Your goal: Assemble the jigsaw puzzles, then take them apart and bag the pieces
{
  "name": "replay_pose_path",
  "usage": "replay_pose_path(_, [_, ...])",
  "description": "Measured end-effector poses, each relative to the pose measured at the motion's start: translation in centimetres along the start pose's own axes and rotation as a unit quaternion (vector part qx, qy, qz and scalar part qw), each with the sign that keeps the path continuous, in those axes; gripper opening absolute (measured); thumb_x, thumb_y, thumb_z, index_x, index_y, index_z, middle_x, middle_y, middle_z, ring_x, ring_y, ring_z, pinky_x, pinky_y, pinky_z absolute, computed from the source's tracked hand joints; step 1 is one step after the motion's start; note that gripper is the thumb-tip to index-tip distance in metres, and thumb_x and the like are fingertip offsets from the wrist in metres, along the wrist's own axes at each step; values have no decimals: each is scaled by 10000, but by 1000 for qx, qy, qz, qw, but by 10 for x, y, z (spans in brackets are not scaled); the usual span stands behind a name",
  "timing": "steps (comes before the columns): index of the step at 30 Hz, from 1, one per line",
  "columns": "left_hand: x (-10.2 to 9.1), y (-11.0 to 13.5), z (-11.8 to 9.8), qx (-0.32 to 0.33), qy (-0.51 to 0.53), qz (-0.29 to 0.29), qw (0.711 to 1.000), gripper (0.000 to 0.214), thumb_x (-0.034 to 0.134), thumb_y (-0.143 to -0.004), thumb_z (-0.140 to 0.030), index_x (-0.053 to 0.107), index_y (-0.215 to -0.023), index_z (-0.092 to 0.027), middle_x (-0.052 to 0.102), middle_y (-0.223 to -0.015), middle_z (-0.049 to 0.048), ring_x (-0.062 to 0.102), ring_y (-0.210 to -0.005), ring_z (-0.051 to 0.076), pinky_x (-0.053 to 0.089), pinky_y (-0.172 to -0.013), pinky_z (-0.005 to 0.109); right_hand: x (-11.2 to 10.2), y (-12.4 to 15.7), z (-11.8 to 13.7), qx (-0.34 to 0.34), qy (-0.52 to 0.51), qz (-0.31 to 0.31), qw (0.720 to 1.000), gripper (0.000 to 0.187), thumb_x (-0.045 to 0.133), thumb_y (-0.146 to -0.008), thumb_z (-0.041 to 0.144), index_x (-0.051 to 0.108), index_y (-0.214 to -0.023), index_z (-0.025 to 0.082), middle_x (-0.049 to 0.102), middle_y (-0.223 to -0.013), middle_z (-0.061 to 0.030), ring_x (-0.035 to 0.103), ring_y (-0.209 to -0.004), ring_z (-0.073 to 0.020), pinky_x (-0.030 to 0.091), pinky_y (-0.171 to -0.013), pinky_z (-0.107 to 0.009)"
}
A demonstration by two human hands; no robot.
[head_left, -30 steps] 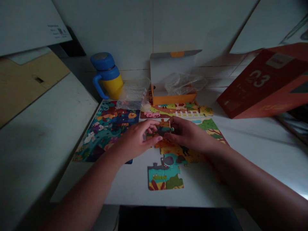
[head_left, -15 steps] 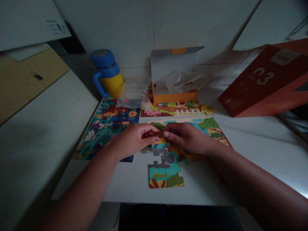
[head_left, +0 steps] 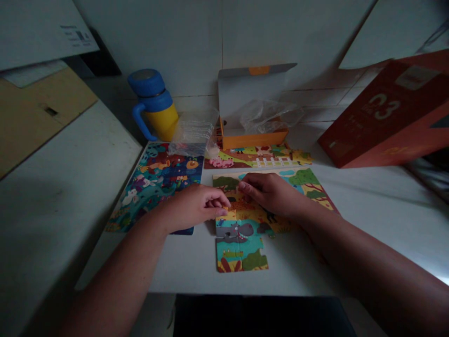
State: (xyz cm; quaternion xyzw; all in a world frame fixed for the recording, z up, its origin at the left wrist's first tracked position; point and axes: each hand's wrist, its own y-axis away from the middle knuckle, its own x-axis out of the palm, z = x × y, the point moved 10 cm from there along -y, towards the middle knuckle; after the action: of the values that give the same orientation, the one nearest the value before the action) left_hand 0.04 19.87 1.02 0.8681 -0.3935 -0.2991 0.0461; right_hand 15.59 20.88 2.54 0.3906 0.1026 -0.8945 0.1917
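A partly built animal puzzle (head_left: 301,180) lies on the white table (head_left: 368,220) in front of me. My left hand (head_left: 194,208) is closed, its thumb and fingertips pinching the left edge of an orange-yellow puzzle piece (head_left: 242,208) that lies flat in the puzzle. My right hand (head_left: 271,192) has its fingers bent and together, pressing down on the same piece from the upper right. Just below, the joined hippo and crocodile pieces (head_left: 240,245) form the puzzle's lower left corner.
A finished blue puzzle (head_left: 157,180) lies at the left and a farm puzzle strip (head_left: 259,157) behind. At the back stand a blue-and-yellow mug (head_left: 154,107), clear plastic bags (head_left: 194,133) and an open orange box (head_left: 252,112). A red box (head_left: 389,117) leans at the right.
Both hands have lowered the piece they held above the table and set it into the puzzle above the hippo pieces. The view has shifted slightly.
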Motion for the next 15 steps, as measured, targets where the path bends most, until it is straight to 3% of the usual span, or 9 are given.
replay_pose_path(15, [-2, 1, 2, -7, -27, 2, 1000, 126, 753, -929, -277, 791, -1027, -208, 779, -878, 4, 674, -767, 153, 478, -677, 249, 0, 0, -3, -3, 3, -4, 1000, 408, 501, -1094, 511, 664, -870, 212, 656, -758, -22, 534, -660, -157, 333, -642, -322])
